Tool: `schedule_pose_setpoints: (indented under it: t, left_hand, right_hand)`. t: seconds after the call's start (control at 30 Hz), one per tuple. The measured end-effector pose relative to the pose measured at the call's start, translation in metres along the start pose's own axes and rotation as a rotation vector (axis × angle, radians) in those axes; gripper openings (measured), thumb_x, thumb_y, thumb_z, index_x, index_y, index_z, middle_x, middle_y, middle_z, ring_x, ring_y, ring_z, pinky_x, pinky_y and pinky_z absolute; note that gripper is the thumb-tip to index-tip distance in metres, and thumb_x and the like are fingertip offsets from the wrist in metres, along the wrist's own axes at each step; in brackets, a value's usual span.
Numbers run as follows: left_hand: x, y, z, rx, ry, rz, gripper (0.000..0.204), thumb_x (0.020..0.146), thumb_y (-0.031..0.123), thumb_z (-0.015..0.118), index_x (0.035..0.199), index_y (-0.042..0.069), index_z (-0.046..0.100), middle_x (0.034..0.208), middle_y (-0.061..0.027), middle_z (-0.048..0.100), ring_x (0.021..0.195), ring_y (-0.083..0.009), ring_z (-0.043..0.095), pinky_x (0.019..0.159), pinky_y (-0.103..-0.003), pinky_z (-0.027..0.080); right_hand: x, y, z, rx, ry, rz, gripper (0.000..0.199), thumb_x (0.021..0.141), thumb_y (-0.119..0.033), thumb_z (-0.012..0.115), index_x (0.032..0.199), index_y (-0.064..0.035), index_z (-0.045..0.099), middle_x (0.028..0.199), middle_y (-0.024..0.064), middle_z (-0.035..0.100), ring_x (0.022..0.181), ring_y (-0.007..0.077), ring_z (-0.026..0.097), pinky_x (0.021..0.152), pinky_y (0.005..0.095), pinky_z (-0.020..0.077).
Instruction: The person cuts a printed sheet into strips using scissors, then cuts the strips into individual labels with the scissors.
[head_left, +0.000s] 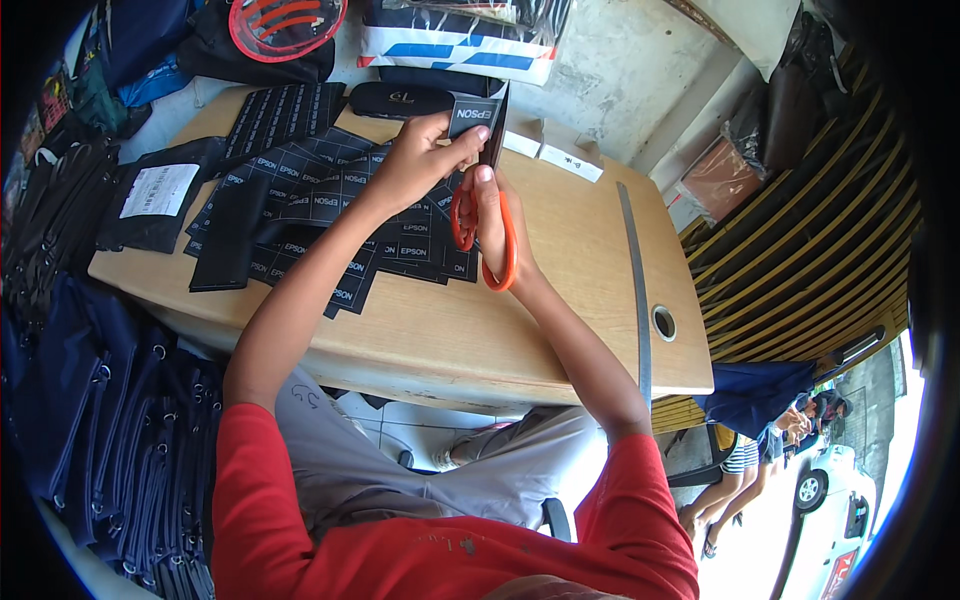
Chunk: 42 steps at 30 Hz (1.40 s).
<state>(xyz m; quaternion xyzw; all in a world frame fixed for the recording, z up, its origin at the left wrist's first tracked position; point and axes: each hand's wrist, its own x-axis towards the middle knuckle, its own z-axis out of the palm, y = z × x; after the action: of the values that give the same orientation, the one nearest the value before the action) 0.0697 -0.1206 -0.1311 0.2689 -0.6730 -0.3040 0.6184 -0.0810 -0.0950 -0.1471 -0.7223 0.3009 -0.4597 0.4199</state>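
Observation:
Above the far side of the desk, my left hand (425, 162) pinches a black label piece (472, 112) with pale print between thumb and fingers. Just to its right, my right hand (492, 222) grips a pair of scissors (513, 258) by the orange handles. The blades point away from me beside the label's edge; whether they touch it is hard to tell. Under and left of my left forearm, many black printed label sheets (415, 228) lie overlapping on the desk (480, 340). A plain black strip (228, 235) rests on top of them at the left.
A long metal ruler (635, 270) lies on the desk's right side, near a round cable hole (664, 322). At the back sit a black case (390, 100) and small white-faced boxes (570, 162). Navy bags (75, 390) are piled at left, near a black packet (150, 225). People stand outside, lower right.

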Motion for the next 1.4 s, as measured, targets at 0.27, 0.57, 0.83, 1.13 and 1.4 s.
schedule_pose_setpoints:
  t: [0.27,0.57,0.83,1.13,1.4]
  left_hand:
    - [0.0001,-0.0022,-0.0009,-0.007,-0.016,0.004,0.025,0.096,0.027,0.063,0.084,0.004,0.062,0.069,0.0026,0.057,0.058,-0.0032,0.046,0.053,-0.020,0.038]
    - [-0.0008,0.0026,-0.0019,-0.054,-0.033,-0.061,0.027,0.096,0.027,0.063,0.086,0.002,0.064,0.073,0.0025,0.060,0.066,-0.0035,0.052,0.055,-0.022,0.042]
    - [-0.0012,-0.0005,0.0002,-0.064,-0.028,-0.058,0.026,0.096,0.027,0.062,0.083,0.004,0.062,0.068,0.0021,0.057,0.056,-0.0043,0.047,0.050,-0.021,0.037]
    - [-0.0010,0.0006,0.0008,-0.074,-0.025,-0.050,0.027,0.096,0.027,0.063,0.082,0.004,0.062,0.069,0.0015,0.057,0.058,-0.0045,0.048,0.050,-0.021,0.038]
    - [-0.0011,0.0011,-0.0018,-0.072,-0.033,-0.064,0.029,0.095,0.030,0.063,0.085,0.003,0.064,0.070,0.0020,0.058,0.061,-0.0039,0.051,0.052,-0.021,0.041]
  right_hand:
    - [-0.0003,0.0005,0.0000,-0.002,-0.001,0.001,0.057,0.100,-0.059,0.032,0.085,-0.0064,0.046,0.065,0.0027,0.047,0.053,0.0113,0.047,0.048,0.0245,0.0385]
    - [-0.0004,-0.0016,0.0001,-0.019,0.017,0.023,0.056,0.100,-0.059,0.032,0.082,-0.0080,0.044,0.063,0.0024,0.045,0.052,0.0110,0.045,0.047,0.0250,0.0372]
    - [-0.0014,0.0016,0.0002,-0.035,0.024,-0.014,0.056,0.101,-0.057,0.031,0.080,-0.0074,0.043,0.062,0.0032,0.045,0.052,0.0112,0.044,0.046,0.0255,0.0371]
    - [-0.0014,0.0003,0.0015,-0.035,0.032,-0.015,0.055,0.102,-0.056,0.029,0.080,-0.0070,0.043,0.057,0.0027,0.043,0.047,0.0112,0.042,0.043,0.0255,0.0357]
    - [-0.0010,0.0022,0.0039,-0.049,0.054,-0.061,0.056,0.103,-0.054,0.027,0.082,-0.0057,0.045,0.052,0.0023,0.042,0.042,0.0113,0.041,0.039,0.0258,0.0326]
